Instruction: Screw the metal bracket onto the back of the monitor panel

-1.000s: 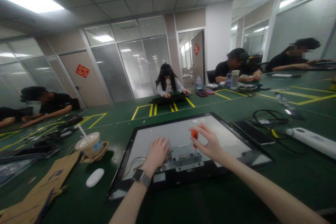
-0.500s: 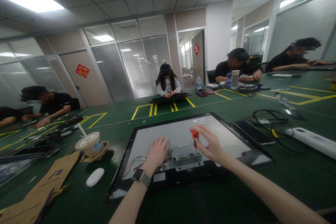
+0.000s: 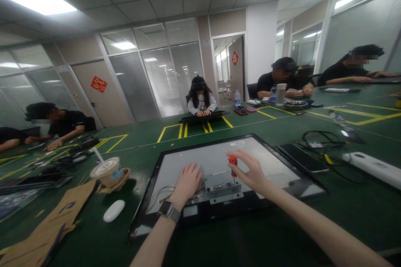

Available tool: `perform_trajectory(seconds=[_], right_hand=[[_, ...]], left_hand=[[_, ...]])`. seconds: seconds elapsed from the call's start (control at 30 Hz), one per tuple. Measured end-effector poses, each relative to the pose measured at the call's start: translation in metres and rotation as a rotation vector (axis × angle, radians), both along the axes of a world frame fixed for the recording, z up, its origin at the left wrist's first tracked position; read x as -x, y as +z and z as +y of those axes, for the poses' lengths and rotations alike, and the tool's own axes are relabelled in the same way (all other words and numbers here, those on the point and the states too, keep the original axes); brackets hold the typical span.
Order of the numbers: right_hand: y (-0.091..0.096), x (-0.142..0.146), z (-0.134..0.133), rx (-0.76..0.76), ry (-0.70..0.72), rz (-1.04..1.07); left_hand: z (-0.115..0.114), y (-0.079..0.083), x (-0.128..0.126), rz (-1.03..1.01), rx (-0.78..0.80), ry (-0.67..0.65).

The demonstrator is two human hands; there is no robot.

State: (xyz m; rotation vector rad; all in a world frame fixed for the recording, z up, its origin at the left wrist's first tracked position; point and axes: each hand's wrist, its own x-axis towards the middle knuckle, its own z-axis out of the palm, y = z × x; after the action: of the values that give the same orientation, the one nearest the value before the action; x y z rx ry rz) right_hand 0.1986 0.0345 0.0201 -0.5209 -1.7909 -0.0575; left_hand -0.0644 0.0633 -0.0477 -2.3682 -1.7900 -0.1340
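Note:
A flat screen panel [image 3: 263, 162] with a black frame and a grey back lies before me on the green table. Near its front edge sits a metal bracket [image 3: 224, 196] with connector ports. My right hand [image 3: 250, 171] grips a red and black screwdriver [image 3: 232, 166] between thumb and fingers, upright, its shaft pointing down at the bracket's right side. Whether the tip sits in a screw is too small to tell. My left hand [image 3: 189, 181] rests flat on the panel's back, left of the bracket, fingers stretched out. Thin wires [image 3: 159, 196] run beside it.
On the left are a lidded drink cup [image 3: 108, 172], a white mouse [image 3: 113, 210] and a brown paper bag [image 3: 46, 225]. A black phone [image 3: 302, 157], cables [image 3: 322, 139] and a white device [image 3: 376, 169] lie on the right. Several people sit around the table.
The screwdriver's handle looks slightly turned in my right hand. My left hand keeps its place on the panel.

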Motion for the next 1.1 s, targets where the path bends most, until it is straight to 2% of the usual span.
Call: perform_trajectory(seconds=[0.17,0.43,0.8,1.1], right_hand=[[0.002,-0.002,0.001,-0.010,-0.039,0.030],[0.000,-0.003,-0.004,0.072,0.108,-0.008],[0.008,0.001,-0.004,-0.010,0.038,0.067],[-0.005,0.000,-0.004,0.091,0.148,0.074]], left_hand=[[0.002,-0.002,0.001,0.001,0.001,0.004],[-0.001,0.003,-0.001,-0.009,0.035,0.013],[0.000,0.002,-0.001,0.002,0.017,0.004],[0.001,-0.001,0.001,0.004,-0.002,0.003]])
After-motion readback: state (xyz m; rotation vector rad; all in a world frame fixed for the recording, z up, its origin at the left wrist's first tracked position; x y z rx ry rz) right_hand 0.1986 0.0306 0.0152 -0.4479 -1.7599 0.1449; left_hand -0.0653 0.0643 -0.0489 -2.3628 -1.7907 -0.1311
